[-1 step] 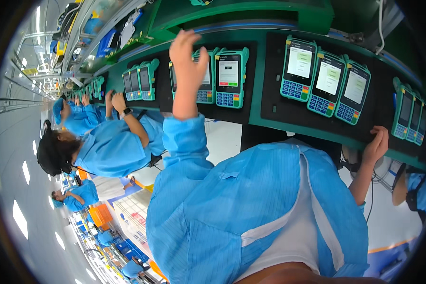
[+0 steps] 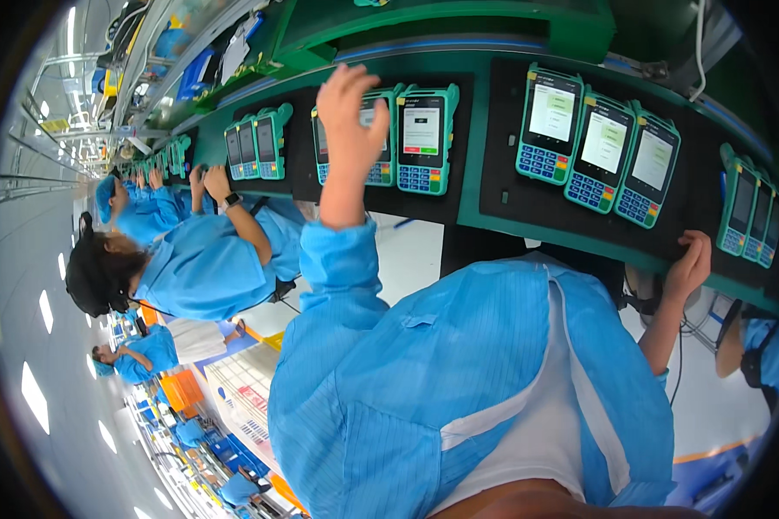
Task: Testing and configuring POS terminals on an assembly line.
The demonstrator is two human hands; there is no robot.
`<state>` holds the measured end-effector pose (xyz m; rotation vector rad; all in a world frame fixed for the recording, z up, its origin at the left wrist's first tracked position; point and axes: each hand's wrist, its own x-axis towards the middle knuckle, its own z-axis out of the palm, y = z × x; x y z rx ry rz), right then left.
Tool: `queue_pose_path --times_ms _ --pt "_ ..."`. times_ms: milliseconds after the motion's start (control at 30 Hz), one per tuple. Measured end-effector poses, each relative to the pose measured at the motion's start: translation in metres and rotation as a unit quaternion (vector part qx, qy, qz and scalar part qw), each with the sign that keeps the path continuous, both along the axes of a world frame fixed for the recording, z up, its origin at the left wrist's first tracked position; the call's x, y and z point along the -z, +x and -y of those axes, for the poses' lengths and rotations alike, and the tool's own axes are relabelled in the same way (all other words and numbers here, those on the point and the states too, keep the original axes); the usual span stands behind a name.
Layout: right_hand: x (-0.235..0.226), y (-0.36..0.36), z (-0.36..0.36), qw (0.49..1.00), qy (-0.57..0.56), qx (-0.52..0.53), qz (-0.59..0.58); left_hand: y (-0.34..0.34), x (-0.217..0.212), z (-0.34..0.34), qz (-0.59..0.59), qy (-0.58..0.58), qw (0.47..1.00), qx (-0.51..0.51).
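Note:
My left hand (image 2: 353, 121) hovers over a group of payment terminals, thumb and fingers apart, and nothing shows in it. It partly hides the terminals behind it; the rightmost payment terminal (image 2: 422, 138), teal with a blue keypad, is in plain sight with a lit screen. My right hand (image 2: 689, 265) rests at the bench's front edge, its fingers loosely bent and no object in them. Nearest it, to the left, lie three more lit terminals: a left one (image 2: 548, 125), a middle one (image 2: 599, 151) and a right one (image 2: 647, 164).
Dark-screened terminals (image 2: 750, 212) lie at the far right, and others (image 2: 255, 149) farther left. Black mats (image 2: 519, 208) cover parts of the green bench (image 2: 469, 195). A green shelf (image 2: 459, 30) runs along the back. A co-worker (image 2: 208, 242) in blue stands at the left.
My left hand has shifted slightly to the right and toward me, still spread above the terminals. My right hand has stayed where it was.

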<state>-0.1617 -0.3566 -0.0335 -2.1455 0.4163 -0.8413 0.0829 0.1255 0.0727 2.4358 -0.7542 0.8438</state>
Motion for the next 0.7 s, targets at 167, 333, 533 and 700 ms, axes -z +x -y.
queue_pose_path --times_ms 167,333,533,700 --pt "-0.001 0.001 -0.001 1.000 -0.007 0.008 0.004 -0.080 0.026 0.010 -0.062 -0.010 0.997 -0.042" --pt "-0.001 0.001 -0.001 1.000 -0.006 0.021 0.002 -0.101 0.046 0.023 -0.060 0.021 0.995 -0.071" --pt "0.003 0.003 0.003 1.000 -0.012 0.017 0.011 -0.103 0.051 0.018 -0.076 0.036 0.991 -0.103" --pt "0.007 0.002 0.005 1.000 0.002 0.019 0.009 -0.105 0.054 -0.011 -0.055 -0.018 0.986 -0.158"
